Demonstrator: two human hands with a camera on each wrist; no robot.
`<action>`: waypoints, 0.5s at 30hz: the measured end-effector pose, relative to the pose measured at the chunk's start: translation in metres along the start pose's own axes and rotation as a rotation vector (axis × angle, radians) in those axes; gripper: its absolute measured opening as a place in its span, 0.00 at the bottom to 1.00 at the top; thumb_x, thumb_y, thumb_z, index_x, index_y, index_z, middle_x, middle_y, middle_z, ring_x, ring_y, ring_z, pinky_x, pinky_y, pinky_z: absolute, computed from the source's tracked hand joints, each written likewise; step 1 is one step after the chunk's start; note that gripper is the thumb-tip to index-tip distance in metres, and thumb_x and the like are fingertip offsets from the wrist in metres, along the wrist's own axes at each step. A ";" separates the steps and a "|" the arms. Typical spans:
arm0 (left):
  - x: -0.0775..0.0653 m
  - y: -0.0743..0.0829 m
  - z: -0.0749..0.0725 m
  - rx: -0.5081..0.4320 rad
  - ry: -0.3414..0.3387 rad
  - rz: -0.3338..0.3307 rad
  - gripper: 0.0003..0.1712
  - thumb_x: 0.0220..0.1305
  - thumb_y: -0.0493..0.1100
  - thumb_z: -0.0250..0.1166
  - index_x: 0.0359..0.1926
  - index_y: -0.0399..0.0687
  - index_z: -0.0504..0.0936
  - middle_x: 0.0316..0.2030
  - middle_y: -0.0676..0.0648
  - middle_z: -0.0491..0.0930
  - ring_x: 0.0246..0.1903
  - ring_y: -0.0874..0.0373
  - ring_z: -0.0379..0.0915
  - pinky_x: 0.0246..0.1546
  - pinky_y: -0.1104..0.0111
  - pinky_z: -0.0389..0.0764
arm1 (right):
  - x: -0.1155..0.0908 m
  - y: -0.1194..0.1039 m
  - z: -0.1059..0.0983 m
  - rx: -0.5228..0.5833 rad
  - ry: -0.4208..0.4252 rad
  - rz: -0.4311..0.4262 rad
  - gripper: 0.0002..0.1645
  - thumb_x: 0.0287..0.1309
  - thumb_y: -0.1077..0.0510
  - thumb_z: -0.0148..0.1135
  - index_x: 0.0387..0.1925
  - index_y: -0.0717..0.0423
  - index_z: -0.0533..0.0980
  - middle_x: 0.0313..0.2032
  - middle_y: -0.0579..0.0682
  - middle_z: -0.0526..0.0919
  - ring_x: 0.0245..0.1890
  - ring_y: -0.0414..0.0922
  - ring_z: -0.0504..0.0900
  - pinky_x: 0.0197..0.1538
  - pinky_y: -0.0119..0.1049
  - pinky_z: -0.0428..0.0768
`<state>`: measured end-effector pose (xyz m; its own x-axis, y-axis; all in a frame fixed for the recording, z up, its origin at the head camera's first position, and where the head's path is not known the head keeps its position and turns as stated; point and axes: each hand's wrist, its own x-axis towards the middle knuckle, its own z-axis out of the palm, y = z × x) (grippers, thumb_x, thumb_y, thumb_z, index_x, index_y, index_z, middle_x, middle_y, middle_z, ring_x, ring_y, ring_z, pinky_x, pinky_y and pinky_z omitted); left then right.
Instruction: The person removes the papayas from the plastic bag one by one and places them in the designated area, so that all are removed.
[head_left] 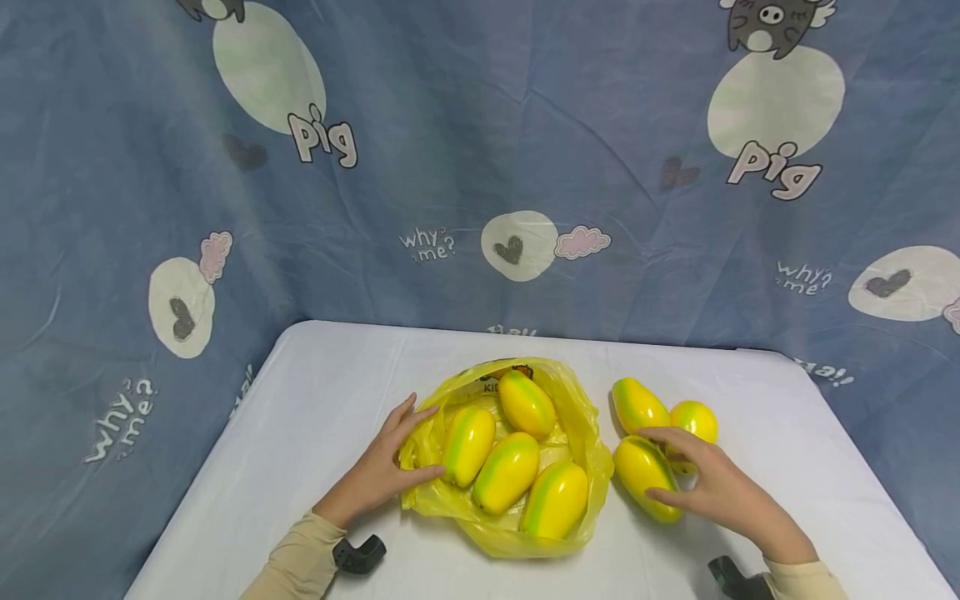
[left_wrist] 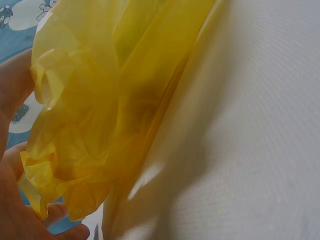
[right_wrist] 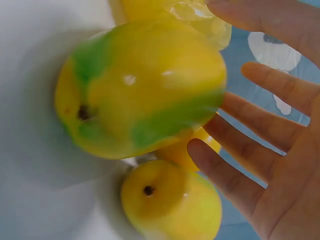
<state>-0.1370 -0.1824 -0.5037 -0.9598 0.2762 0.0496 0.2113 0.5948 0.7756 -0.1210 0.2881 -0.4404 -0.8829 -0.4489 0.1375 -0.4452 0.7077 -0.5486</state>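
A yellow plastic bag (head_left: 600,467) stands with its mouth spread wide in the head view, and several yellow-green mangoes (head_left: 506,472) lie inside. My left hand (head_left: 386,462) is at the bag's left rim, thumb and fingers spread apart against the plastic. In the left wrist view, crumpled plastic (left_wrist: 75,130) hangs over part of those fingers. To the right of the bag, my right hand (head_left: 720,492) reaches over a loose mango (head_left: 645,475). The right wrist view shows its fingers spread, with fingertips right by the mango's side (right_wrist: 145,85).
Two other mangoes lie just behind, one long (head_left: 637,404) and one seen end-on (head_left: 693,419). Everything sits on a white-covered table (head_left: 300,400). A blue printed curtain (head_left: 450,167) hangs behind it. Dark wrist devices (head_left: 360,554) show beside both sleeves.
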 end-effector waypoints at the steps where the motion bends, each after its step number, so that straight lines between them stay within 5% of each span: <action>1: 0.000 0.000 0.000 0.001 0.000 -0.001 0.51 0.57 0.64 0.76 0.78 0.65 0.65 0.83 0.39 0.42 0.80 0.30 0.44 0.70 0.26 0.57 | 0.000 -0.001 -0.001 0.000 0.004 -0.006 0.43 0.45 0.52 0.84 0.64 0.52 0.76 0.60 0.50 0.84 0.53 0.41 0.83 0.50 0.45 0.88; 15: 0.000 0.001 0.000 -0.015 -0.001 0.000 0.51 0.56 0.62 0.77 0.78 0.62 0.65 0.83 0.37 0.42 0.80 0.30 0.44 0.71 0.27 0.56 | 0.017 -0.015 -0.008 0.030 0.004 -0.040 0.38 0.51 0.54 0.81 0.64 0.55 0.77 0.60 0.54 0.84 0.53 0.53 0.85 0.53 0.48 0.88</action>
<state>-0.1366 -0.1819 -0.5028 -0.9596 0.2772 0.0488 0.2084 0.5834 0.7850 -0.1306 0.2739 -0.4233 -0.8654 -0.4740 0.1628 -0.4751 0.6725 -0.5674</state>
